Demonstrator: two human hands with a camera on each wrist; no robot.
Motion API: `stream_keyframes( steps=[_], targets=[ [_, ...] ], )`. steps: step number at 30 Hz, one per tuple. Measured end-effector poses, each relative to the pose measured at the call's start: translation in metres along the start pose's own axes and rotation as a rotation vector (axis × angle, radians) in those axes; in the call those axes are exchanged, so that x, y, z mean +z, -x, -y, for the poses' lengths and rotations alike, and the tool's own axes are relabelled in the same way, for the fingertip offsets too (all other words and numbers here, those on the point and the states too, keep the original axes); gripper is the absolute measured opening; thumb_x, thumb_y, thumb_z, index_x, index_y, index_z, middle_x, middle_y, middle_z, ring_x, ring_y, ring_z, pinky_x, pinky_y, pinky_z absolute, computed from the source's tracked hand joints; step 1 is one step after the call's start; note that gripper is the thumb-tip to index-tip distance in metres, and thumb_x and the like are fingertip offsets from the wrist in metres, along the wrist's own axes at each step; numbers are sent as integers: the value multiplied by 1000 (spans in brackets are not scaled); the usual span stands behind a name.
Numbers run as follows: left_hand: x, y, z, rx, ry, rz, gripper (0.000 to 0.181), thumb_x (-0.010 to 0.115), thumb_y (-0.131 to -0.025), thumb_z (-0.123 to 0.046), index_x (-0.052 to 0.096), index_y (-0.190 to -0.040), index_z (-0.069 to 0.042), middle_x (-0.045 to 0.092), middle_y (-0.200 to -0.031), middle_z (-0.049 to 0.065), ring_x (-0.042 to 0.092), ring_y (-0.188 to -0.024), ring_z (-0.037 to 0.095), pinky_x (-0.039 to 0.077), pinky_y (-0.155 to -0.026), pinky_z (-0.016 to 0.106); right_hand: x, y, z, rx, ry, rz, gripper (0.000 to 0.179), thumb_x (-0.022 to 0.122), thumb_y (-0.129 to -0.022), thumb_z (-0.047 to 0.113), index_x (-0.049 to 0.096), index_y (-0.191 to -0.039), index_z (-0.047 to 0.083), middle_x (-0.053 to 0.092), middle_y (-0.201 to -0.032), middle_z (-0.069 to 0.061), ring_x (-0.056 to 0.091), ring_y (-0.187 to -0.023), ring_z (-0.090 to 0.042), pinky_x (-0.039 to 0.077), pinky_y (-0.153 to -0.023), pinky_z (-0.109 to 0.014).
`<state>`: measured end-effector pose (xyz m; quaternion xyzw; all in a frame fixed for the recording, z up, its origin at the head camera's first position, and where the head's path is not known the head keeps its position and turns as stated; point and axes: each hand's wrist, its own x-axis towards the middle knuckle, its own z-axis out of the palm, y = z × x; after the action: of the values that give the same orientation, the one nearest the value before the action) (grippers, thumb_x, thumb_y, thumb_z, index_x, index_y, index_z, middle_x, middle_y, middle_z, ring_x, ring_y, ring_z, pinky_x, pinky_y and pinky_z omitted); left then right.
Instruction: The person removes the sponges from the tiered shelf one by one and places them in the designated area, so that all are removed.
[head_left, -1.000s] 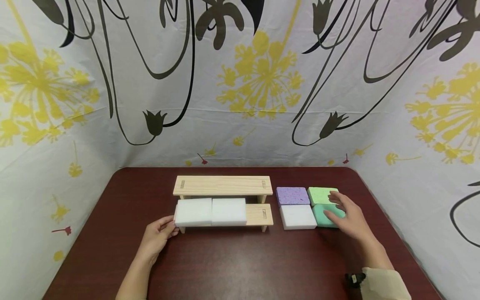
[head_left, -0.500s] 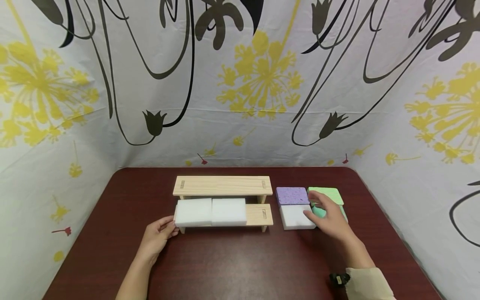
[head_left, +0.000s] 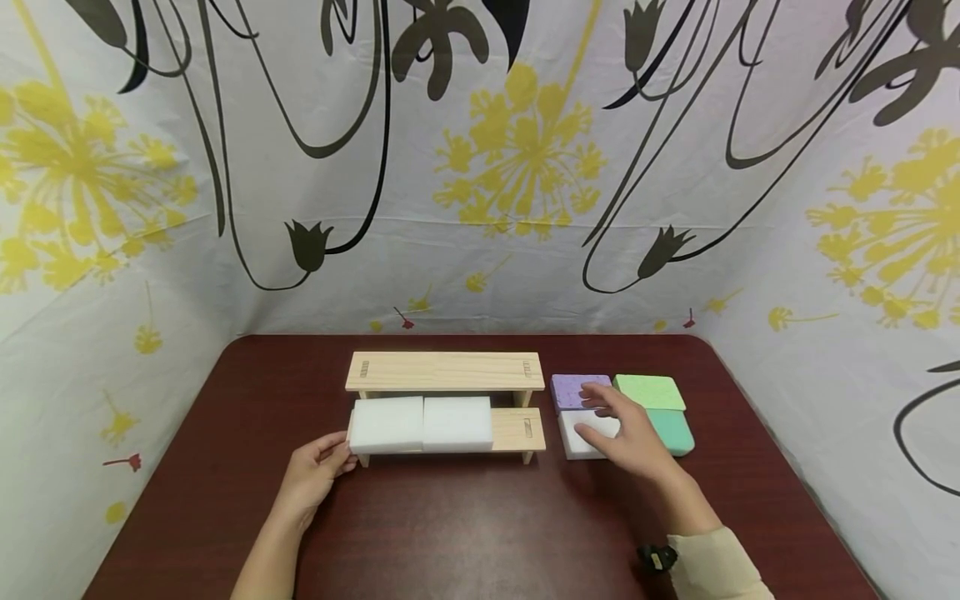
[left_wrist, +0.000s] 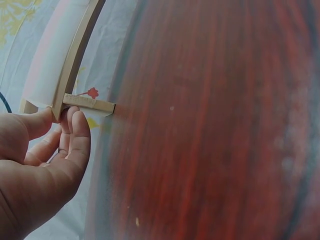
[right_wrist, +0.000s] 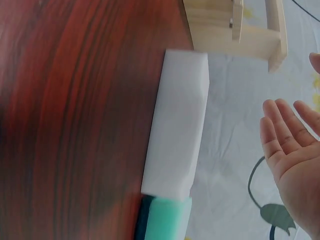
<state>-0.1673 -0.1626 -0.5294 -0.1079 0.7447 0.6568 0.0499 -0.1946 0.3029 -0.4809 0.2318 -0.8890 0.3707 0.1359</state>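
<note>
A light wooden two-tier rack (head_left: 445, 370) stands on the table, with two white sponges, a left one (head_left: 387, 423) and a right one (head_left: 457, 423), side by side on its lower shelf. My left hand (head_left: 318, 473) pinches the left end of that lower shelf, thumb on top and fingers under it in the left wrist view. Over another white sponge (head_left: 576, 445) hovers my right hand (head_left: 632, 440), fingers spread and holding nothing; in the right wrist view it is well above the sponge. A purple sponge (head_left: 567, 388) lies behind, partly covered by the fingertips.
Right of these lie a light green sponge (head_left: 649, 392) and a teal sponge (head_left: 675, 431), grouped with the white and purple ones. The right end of the lower shelf (head_left: 517, 427) shows bare wood. Patterned cloth (head_left: 480, 275) hangs behind the dark red table (head_left: 450, 533).
My right hand has moved left, from over the teal and green sponges to over the white one. My left hand stays on the shelf end.
</note>
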Motion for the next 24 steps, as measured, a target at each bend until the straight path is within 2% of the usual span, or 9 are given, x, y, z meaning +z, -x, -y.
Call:
stream_keyframes(
  steps=[7, 16, 24],
  targets=[
    [0, -1, 1, 4, 4, 0, 33, 52, -104, 1, 54, -134, 15, 64, -120, 28, 67, -94, 17, 60, -82, 25, 12, -4, 8, -19, -19, 29, 56, 81, -84, 8, 57, -134, -1, 66, -120, -11, 66, -107, -31, 59, -88, -45],
    [-1, -1, 0, -2, 11, 2, 34, 52, -104, 2, 53, -135, 15, 64, -120, 29, 67, -93, 17, 61, -82, 26, 25, -11, 18, -45, -57, 47, 55, 80, -85, 8, 57, -133, -4, 66, -120, -20, 66, -108, -31, 59, -89, -47],
    [-1, -1, 1, -8, 9, -1, 34, 52, -104, 1, 53, -135, 15, 64, -120, 29, 67, -93, 17, 60, -81, 25, 37, -15, 27, -70, -97, 72, 54, 80, -86, 6, 57, -133, -5, 66, -119, -18, 66, -108, -32, 58, -91, -48]
  ],
)
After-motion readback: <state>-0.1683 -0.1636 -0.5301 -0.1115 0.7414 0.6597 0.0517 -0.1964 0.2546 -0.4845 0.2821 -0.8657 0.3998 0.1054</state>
